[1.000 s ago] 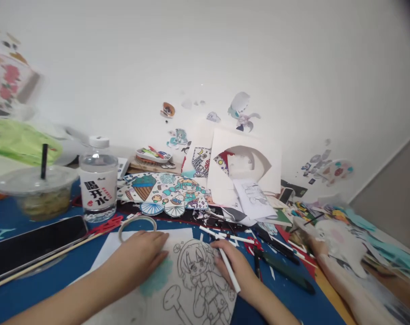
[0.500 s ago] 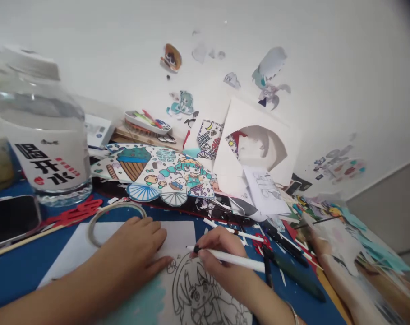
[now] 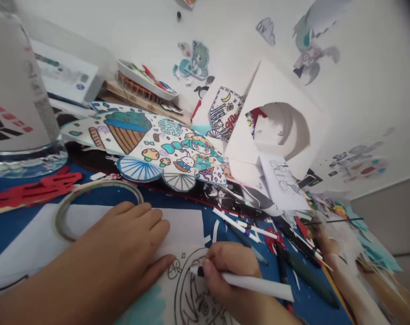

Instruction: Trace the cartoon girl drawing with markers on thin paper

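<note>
A white marker with a black collar (image 3: 255, 285) is gripped in my right hand (image 3: 233, 275), its tip over the hair of a line drawing (image 3: 191, 293) of a big-eyed figure. My left hand (image 3: 133, 239) lies palm down at the drawing's upper left, holding nothing, with the thumb apart from the other fingers. Light teal colouring (image 3: 145, 307) shows on the drawing's left side. Under and beyond my left hand is a white sheet (image 3: 184, 221), and a roll of tape (image 3: 64, 216) stands by my left wrist, partly behind it.
A large clear bottle (image 3: 22, 99) stands at the left, near red cutouts (image 3: 39, 187). Behind are a coloured cutout board (image 3: 130, 135), a tray of pens (image 3: 145, 79) and a white card with a round opening (image 3: 282, 99). Pens, paper scraps and a dark green tool (image 3: 309, 275) lie at the right.
The view has moved closer and tilted, so the phone has left it. My right hand has brought the marker tip down from above the drawn head onto the hair area. My left hand stays flat.
</note>
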A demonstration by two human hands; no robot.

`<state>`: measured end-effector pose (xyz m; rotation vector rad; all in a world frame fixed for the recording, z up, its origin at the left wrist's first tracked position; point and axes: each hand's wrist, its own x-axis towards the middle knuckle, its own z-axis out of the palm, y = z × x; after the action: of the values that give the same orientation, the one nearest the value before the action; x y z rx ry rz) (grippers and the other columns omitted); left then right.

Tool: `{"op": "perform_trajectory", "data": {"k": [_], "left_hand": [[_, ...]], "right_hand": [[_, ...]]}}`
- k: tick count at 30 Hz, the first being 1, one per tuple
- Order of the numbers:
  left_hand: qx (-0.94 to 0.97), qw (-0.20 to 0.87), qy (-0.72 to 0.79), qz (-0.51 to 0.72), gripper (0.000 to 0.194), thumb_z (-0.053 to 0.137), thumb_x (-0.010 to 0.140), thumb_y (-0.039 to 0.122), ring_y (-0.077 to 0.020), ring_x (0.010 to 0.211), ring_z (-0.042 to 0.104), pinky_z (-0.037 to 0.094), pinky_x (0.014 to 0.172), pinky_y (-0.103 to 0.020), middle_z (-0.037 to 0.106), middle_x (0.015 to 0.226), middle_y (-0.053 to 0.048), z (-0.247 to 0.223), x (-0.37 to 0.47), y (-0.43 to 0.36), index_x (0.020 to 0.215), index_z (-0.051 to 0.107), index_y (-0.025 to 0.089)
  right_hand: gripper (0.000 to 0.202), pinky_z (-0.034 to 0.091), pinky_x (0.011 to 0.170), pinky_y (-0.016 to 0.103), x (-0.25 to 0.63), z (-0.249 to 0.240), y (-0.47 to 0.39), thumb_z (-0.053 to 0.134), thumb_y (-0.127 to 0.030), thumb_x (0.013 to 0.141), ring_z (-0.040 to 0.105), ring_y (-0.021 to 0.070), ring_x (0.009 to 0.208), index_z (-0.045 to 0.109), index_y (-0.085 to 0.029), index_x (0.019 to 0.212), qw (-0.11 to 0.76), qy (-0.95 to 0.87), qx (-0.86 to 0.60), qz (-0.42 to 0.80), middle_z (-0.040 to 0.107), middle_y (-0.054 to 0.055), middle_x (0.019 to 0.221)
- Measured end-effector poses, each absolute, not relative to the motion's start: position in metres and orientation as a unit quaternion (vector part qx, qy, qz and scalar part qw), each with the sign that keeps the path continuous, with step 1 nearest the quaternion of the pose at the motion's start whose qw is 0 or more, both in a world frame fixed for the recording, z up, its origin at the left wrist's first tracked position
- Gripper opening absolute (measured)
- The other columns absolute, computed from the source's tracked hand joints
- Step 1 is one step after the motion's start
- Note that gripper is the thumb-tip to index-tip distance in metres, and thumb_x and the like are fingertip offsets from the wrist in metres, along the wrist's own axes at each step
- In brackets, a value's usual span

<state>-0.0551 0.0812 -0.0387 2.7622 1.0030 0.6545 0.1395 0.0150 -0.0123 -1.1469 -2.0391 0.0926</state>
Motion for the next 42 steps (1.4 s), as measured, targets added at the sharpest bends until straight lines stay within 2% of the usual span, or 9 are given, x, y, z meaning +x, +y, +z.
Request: {"op": "perform_trajectory", "data": {"k": [3, 8, 12, 17, 23, 30, 34, 42], "left_hand": [[0.914, 0.046, 0.336, 0.223, 0.016, 0.049, 0.081, 0.036, -0.0248, 0.074, 0.049, 0.031, 0.071, -0.043, 0.055, 0.073, -0.001, -0.039, -0.054, 0.08, 0.07, 0.052, 0.024], [0.9, 0.064, 0.359, 0.241, 0.029, 0.048, 0.08, 0.051, -0.0239, 0.085, 0.052, 0.039, 0.081, -0.038, 0.058, 0.076, -0.005, -0.038, -0.05, 0.077, 0.075, 0.057, 0.024], [0.895, 0.077, 0.36, 0.251, 0.034, 0.047, 0.08, 0.056, -0.0246, 0.088, 0.053, 0.041, 0.084, -0.038, 0.059, 0.078, -0.006, -0.038, -0.048, 0.076, 0.078, 0.059, 0.024], [0.901, 0.07, 0.355, 0.241, 0.03, 0.048, 0.081, 0.052, -0.0237, 0.083, 0.052, 0.039, 0.079, -0.039, 0.058, 0.076, -0.005, -0.037, -0.051, 0.077, 0.075, 0.057, 0.024], [0.921, 0.046, 0.306, 0.239, 0.02, 0.049, 0.082, 0.04, -0.0255, 0.068, 0.048, 0.029, 0.066, -0.043, 0.055, 0.069, -0.001, -0.035, -0.054, 0.081, 0.07, 0.051, 0.025], [0.927, 0.089, 0.32, 0.172, 0.024, 0.046, 0.082, 0.044, -0.0276, 0.071, 0.05, 0.031, 0.067, -0.046, 0.058, 0.073, -0.004, -0.026, -0.051, 0.085, 0.071, 0.055, 0.024], [0.93, 0.103, 0.328, 0.132, 0.024, 0.044, 0.083, 0.043, -0.0286, 0.073, 0.05, 0.032, 0.069, -0.048, 0.058, 0.075, -0.005, -0.023, -0.052, 0.084, 0.071, 0.055, 0.024], [0.932, 0.056, 0.301, 0.195, 0.024, 0.044, 0.084, 0.044, -0.0274, 0.068, 0.049, 0.031, 0.065, -0.045, 0.055, 0.07, -0.003, -0.03, -0.053, 0.085, 0.07, 0.051, 0.025]], "right_hand": [[0.03, 0.038, 0.039, 0.02, 0.139, -0.013, 0.015, 0.046, -0.008, 0.078, 0.048, 0.0087, 0.039, 0.033, -0.023, 0.054, 0.387, -0.81, -0.441, 0.011, 0.052, -0.003, 0.045], [0.029, 0.039, 0.038, 0.021, 0.139, -0.015, 0.014, 0.045, -0.009, 0.081, 0.05, 0.0098, 0.039, 0.039, -0.024, 0.057, 0.376, -0.817, -0.437, 0.0, 0.054, -0.003, 0.046], [0.028, 0.04, 0.038, 0.022, 0.138, -0.014, 0.012, 0.046, -0.01, 0.081, 0.052, 0.0103, 0.038, 0.039, -0.024, 0.059, 0.36, -0.825, -0.436, -0.021, 0.055, -0.003, 0.046], [0.028, 0.041, 0.038, 0.024, 0.137, -0.01, 0.011, 0.043, -0.009, 0.083, 0.053, 0.0102, 0.039, 0.039, -0.024, 0.06, 0.334, -0.839, -0.43, -0.005, 0.057, -0.001, 0.046], [0.03, 0.041, 0.039, 0.023, 0.137, -0.011, 0.01, 0.041, -0.013, 0.09, 0.052, 0.0099, 0.04, 0.041, -0.025, 0.063, 0.352, -0.839, -0.415, 0.011, 0.055, -0.002, 0.047], [0.028, 0.04, 0.041, 0.025, 0.14, -0.017, 0.007, 0.046, -0.019, 0.088, 0.052, 0.0111, 0.042, 0.037, -0.024, 0.062, 0.362, -0.834, -0.414, 0.037, 0.055, -0.003, 0.05], [0.026, 0.039, 0.04, 0.024, 0.138, -0.012, 0.01, 0.042, -0.013, 0.088, 0.05, 0.0109, 0.04, 0.036, -0.025, 0.066, 0.346, -0.855, -0.382, 0.056, 0.054, -0.003, 0.048], [0.027, 0.039, 0.04, 0.023, 0.137, -0.007, 0.011, 0.045, -0.011, 0.082, 0.051, 0.0109, 0.04, 0.033, -0.025, 0.062, 0.34, -0.859, -0.369, 0.098, 0.055, -0.004, 0.048]]}}
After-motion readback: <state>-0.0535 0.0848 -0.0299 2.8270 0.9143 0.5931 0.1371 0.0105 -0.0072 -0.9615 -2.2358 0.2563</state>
